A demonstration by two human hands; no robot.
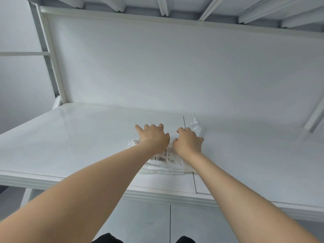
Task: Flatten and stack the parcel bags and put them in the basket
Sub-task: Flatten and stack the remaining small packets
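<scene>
Thin white plastic parcel bags (164, 165): light, limp, slippery. Our left hand (154, 136) presses spread; right hand (188, 142) curled, pinch unclear. Take edge just past grip.

Forearms (98, 179) bare; black garment (107, 239) at lower edge.

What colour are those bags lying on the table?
The parcel bags are white, with a black-barcoded label; head view shows it.

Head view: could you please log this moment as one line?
left hand presses flat white plastic parcel bag stack; right hand grips crumpled translucent plastic bag; white table; basket unseen
</scene>
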